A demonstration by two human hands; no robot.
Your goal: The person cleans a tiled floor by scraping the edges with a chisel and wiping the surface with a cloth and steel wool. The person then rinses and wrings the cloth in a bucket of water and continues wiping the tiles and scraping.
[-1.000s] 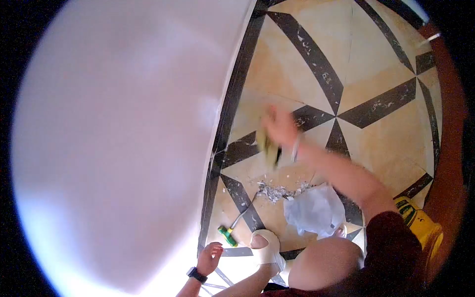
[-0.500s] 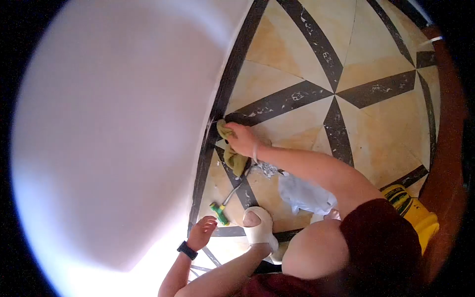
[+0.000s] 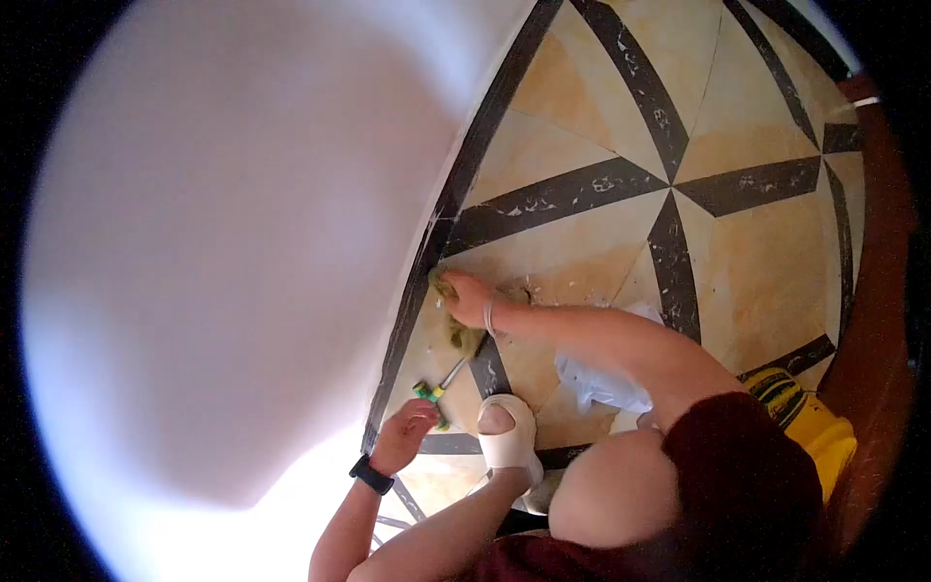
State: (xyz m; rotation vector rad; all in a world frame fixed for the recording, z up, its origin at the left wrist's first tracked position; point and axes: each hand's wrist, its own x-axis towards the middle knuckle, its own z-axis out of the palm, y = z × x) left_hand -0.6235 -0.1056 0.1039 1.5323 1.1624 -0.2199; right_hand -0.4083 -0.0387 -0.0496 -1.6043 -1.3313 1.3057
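My right hand point(image 3: 469, 299), with a bracelet at its wrist, is closed on an olive-green cloth point(image 3: 464, 335). It presses the cloth near the dark skirting point(image 3: 419, 281) where the white wall meets the floor, and part of the cloth hangs down toward the tiles. My left hand point(image 3: 402, 436), with a black watch on its wrist, is held low by the wall, fingers loosely extended and holding nothing I can see. In the view it overlaps a green and yellow T-shaped handle point(image 3: 423, 390) on a metal shaft lying on the floor; whether they touch I cannot tell.
My foot in a white slip-on shoe point(image 3: 507, 441) stands beside the tool. A translucent plastic bag point(image 3: 606, 383) lies under my right forearm, with small pale scraps point(image 3: 572, 286) nearby. A yellow object with black stripes point(image 3: 810, 422) and a brown wooden edge point(image 3: 878, 291) are on the right.
My right hand and the cloth have moved a little down along the skirting. My left hand has moved up and right, closer to the green handle. The view has shifted slightly.
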